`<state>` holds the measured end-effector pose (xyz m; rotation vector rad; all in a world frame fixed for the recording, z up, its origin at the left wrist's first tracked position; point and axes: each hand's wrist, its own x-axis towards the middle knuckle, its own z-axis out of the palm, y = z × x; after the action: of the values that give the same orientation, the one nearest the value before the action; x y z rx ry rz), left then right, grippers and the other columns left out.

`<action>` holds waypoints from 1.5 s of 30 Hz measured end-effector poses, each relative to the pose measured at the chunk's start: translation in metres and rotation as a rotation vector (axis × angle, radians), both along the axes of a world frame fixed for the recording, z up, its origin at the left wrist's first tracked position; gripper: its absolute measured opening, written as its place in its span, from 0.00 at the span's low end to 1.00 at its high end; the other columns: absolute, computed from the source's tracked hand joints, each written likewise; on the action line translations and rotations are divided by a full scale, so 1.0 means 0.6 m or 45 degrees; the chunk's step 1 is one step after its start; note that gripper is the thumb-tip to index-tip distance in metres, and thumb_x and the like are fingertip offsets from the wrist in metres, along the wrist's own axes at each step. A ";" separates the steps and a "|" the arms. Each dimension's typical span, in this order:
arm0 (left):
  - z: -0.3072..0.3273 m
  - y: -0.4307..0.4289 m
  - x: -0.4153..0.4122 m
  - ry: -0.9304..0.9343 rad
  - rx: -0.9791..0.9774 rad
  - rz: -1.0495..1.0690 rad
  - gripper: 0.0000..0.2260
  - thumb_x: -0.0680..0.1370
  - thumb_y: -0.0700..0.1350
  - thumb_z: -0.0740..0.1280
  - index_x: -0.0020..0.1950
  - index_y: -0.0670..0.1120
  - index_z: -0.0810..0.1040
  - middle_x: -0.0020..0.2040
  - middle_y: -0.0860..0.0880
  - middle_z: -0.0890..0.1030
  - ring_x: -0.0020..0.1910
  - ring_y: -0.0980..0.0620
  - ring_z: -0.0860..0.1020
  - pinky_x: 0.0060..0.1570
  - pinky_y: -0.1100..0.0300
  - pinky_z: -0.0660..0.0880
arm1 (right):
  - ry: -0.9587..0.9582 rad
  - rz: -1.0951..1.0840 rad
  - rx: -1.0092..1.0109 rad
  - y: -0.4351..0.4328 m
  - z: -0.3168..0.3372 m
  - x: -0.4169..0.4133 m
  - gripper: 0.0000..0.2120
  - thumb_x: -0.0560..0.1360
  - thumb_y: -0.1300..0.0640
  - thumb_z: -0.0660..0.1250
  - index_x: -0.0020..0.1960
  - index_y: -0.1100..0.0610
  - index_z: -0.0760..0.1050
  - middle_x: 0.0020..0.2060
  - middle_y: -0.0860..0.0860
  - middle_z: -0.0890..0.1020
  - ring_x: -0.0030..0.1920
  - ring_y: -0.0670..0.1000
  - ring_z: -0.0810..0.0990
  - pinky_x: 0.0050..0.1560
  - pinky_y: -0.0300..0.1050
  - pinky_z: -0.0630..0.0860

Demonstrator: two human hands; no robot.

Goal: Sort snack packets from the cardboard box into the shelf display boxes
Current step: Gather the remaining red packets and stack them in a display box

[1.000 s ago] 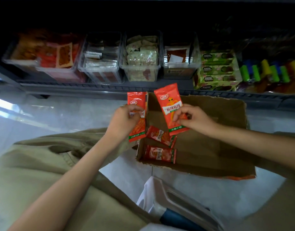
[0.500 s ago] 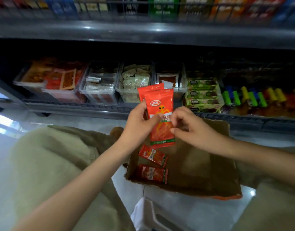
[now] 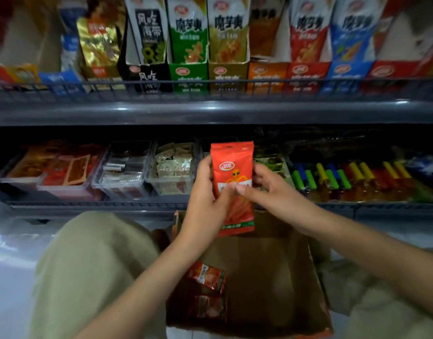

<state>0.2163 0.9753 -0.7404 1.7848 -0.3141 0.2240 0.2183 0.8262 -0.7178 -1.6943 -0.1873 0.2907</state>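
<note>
Both red packets are stacked now. Left hand and right hand pinch them together, ready for the shelf.

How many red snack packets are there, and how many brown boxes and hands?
Red foil snack packets: 4, held stack of 2, 2 lying in the box
Brown cardboard box: 1
Hands: 2, left hand, right hand
Total: 7

Beige trousers low left; coloured tubes (green, yellow, blue) far right.
</note>
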 end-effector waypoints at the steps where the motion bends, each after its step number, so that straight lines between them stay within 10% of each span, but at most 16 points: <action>1: 0.004 -0.007 0.002 -0.035 0.010 0.023 0.19 0.76 0.36 0.67 0.64 0.48 0.69 0.53 0.53 0.78 0.53 0.60 0.78 0.52 0.64 0.73 | -0.036 -0.019 0.006 -0.006 0.007 0.001 0.13 0.77 0.58 0.64 0.61 0.50 0.71 0.50 0.42 0.80 0.47 0.33 0.79 0.44 0.27 0.73; 5: 0.026 -0.042 0.014 -0.243 0.254 0.088 0.15 0.74 0.38 0.70 0.58 0.48 0.73 0.55 0.50 0.74 0.55 0.62 0.73 0.53 0.71 0.68 | -0.160 -0.157 0.057 -0.042 0.035 0.014 0.07 0.77 0.58 0.64 0.52 0.48 0.73 0.46 0.43 0.80 0.39 0.31 0.77 0.35 0.26 0.70; 18: 0.163 -0.244 0.102 -0.532 0.307 -0.180 0.12 0.75 0.38 0.68 0.57 0.42 0.73 0.55 0.48 0.70 0.54 0.69 0.68 0.55 0.77 0.61 | -0.506 -0.289 -0.058 -0.253 0.119 0.039 0.26 0.68 0.62 0.75 0.60 0.44 0.69 0.55 0.45 0.80 0.58 0.44 0.78 0.53 0.39 0.76; 25: 0.205 -0.354 0.141 -0.635 0.338 -0.274 0.16 0.75 0.42 0.70 0.61 0.46 0.71 0.59 0.50 0.68 0.58 0.61 0.67 0.62 0.69 0.64 | -0.592 -0.709 0.125 -0.334 0.137 0.063 0.19 0.72 0.70 0.69 0.51 0.48 0.71 0.43 0.49 0.81 0.41 0.43 0.81 0.35 0.38 0.78; 35: 0.140 -0.361 0.288 -1.321 1.400 0.194 0.19 0.75 0.48 0.67 0.63 0.42 0.73 0.61 0.41 0.78 0.59 0.44 0.77 0.66 0.46 0.60 | -0.746 -1.009 0.799 -0.420 0.191 0.157 0.12 0.76 0.70 0.64 0.56 0.58 0.69 0.47 0.52 0.79 0.44 0.48 0.80 0.37 0.38 0.77; 45: 0.106 -0.365 0.307 -1.502 1.334 0.281 0.20 0.77 0.46 0.58 0.68 0.42 0.72 0.55 0.43 0.79 0.51 0.43 0.77 0.54 0.49 0.66 | -0.856 -0.787 0.138 -0.440 0.216 0.286 0.16 0.74 0.70 0.67 0.50 0.50 0.68 0.47 0.48 0.79 0.49 0.46 0.78 0.48 0.36 0.77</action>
<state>0.4003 0.7562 -0.6767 2.5120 -1.2326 1.5060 0.3900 0.5620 -0.5879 -1.6019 -0.1568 -0.7440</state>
